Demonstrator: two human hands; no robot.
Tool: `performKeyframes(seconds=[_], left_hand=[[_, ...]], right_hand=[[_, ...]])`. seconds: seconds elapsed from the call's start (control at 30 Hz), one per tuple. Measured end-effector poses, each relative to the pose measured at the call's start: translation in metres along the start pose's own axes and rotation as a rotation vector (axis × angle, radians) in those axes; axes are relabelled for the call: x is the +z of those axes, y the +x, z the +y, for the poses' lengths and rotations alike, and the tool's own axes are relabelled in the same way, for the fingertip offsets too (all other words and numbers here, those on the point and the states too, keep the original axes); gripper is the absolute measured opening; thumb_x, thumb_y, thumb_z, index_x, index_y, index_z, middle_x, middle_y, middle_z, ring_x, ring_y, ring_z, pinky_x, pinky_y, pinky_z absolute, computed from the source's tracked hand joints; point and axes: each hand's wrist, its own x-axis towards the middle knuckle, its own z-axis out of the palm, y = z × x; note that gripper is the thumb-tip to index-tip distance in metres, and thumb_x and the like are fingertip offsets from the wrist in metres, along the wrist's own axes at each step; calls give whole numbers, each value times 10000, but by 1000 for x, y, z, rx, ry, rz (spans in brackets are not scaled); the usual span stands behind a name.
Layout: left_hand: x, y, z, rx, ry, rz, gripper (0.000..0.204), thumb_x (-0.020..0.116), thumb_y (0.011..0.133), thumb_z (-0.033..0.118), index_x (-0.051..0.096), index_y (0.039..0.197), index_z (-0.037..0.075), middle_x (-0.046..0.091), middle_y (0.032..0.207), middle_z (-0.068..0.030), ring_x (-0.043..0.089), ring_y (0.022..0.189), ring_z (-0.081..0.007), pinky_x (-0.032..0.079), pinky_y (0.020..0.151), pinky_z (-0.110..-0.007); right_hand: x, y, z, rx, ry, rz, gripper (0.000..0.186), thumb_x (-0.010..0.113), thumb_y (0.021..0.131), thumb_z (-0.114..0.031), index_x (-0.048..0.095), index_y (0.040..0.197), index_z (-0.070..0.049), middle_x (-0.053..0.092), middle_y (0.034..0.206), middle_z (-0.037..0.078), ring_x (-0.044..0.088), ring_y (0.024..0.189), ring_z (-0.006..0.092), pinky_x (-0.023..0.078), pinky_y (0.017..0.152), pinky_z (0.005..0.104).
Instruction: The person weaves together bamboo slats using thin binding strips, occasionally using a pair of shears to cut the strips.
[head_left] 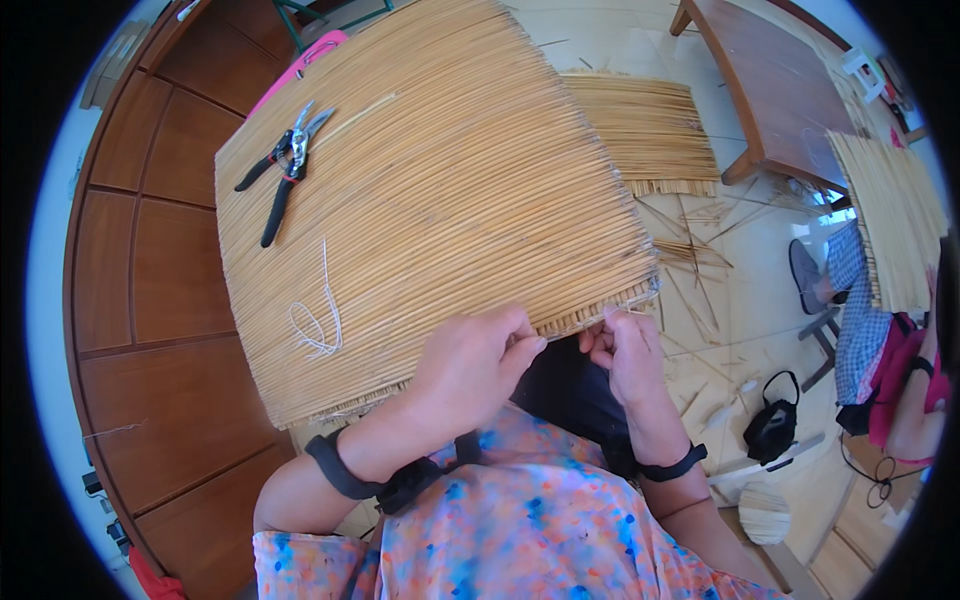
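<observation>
Our L hand (475,350) pinches the near edge of the big straw mat (430,220), which spreads from centre to approx. 11 o'c.; our R hand (632,365) is curled at that edge, 5 o'c., can't tell on what. In the way atop: shears (296,155), 10 o'c., lettering too small to read, & white thread (334,305), 9 o'c. We've a 2nd mat (650,130) at 1, table (770,80) at 2, black bag (772,435) at 4.
</observation>
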Motion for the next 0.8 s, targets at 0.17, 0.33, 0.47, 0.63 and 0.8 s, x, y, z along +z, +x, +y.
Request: performKeyframes(seconds=[0.17,0.33,0.47,0.63,0.8], left_hand=[[-39,-22,-13,-72,-138,28,126,660,902,127,639,956,16,545,660,2,460,600,-58,391,540,-241],[-43,-64,-43,-97,-154,154,219,729,846,128,659,1023,18,601,728,-28,516,612,-86,418,558,-245],[-20,-77,-59,43,29,278,199,756,791,80,685,970,32,689,817,-133,667,665,-245,517,595,-322],[-10,-76,-55,205,89,397,218,759,760,29,685,965,39,691,829,-134,685,709,-308,546,615,-364],[-19,-82,-48,152,66,343,242,749,805,122,660,1015,41,687,819,-142,682,685,-312,540,598,-373]], right_hand=[[-3,-1,-4,18,30,46,414,516,966,-301,633,717,9,609,661,76,465,510,68,328,455,194],[-5,-18,1,30,20,-57,346,575,966,-278,676,789,2,608,668,44,451,506,46,315,448,185],[26,-27,2,152,-158,-195,250,636,942,-219,689,858,11,594,657,14,433,492,34,304,437,181],[52,-19,4,183,-225,-127,239,650,942,-218,668,852,2,580,662,19,417,485,36,297,432,182],[59,-17,11,162,-2,-98,245,669,924,-213,629,788,-13,570,661,25,412,479,42,278,423,199]])
